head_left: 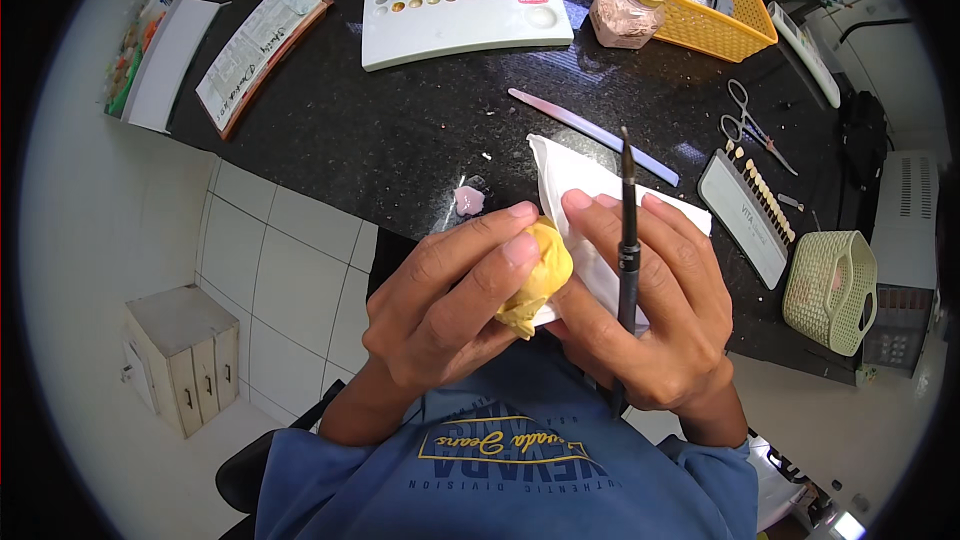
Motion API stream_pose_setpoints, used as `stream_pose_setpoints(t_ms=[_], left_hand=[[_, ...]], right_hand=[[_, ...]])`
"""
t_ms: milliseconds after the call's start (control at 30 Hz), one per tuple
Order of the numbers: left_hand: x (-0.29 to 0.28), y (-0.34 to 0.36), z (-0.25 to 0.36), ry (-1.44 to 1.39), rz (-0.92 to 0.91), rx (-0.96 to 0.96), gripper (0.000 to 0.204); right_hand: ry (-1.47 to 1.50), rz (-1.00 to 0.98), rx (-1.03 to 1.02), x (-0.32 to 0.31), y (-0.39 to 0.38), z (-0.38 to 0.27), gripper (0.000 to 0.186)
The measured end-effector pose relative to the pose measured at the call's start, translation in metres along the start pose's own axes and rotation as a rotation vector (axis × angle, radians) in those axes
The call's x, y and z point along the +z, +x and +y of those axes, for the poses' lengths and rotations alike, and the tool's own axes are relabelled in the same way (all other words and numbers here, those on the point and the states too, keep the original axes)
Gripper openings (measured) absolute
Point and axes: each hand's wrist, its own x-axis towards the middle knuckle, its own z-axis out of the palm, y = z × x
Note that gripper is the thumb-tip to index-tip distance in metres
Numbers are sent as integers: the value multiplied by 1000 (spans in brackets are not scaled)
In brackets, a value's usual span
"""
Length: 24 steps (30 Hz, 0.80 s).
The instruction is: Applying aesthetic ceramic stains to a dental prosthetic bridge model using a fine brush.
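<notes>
My left hand (pixel 440 290) is closed around a small, lumpy yellow dental cast (pixel 545 265), its fingertips on the top and side. Held in my right hand (pixel 660 310) is a thin brush (pixel 628 230) with a black handle, upright with its dark tip pointing away from me. A folded white tissue (pixel 575 165) lies against the same hand, partly behind the fingers. The right fingers come close to the cast; whether they touch it I cannot tell. Just beyond my left fingertips, a glossy pale pink blob (pixel 467 200) sits on the black table.
Beyond the tissue lies a lilac nail file (pixel 595 137). A white paint palette (pixel 460 40), a jar of pink powder (pixel 628 18) and a yellow basket (pixel 755 35) stand farther back. Locking forceps (pixel 745 125), a tooth shade guide (pixel 742 220) and a pale green basket (pixel 815 310) are at right.
</notes>
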Motion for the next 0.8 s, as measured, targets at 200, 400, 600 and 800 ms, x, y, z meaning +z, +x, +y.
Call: stream_pose_setpoints(t_ms=[200,400,600,800], left_hand=[[11,3,-2,-98,133,-3,49],[8,-1,2,-58,28,-14,65],[18,9,1,-47,113,18,50],[25,14,4,-88,141,-1,55]], right_hand=[[15,-33,15,-5,3,3,14],[49,17,42,-5,-7,4,23],[64,26,36,-3,-12,7,28],[74,18,110,-17,-12,9,44]])
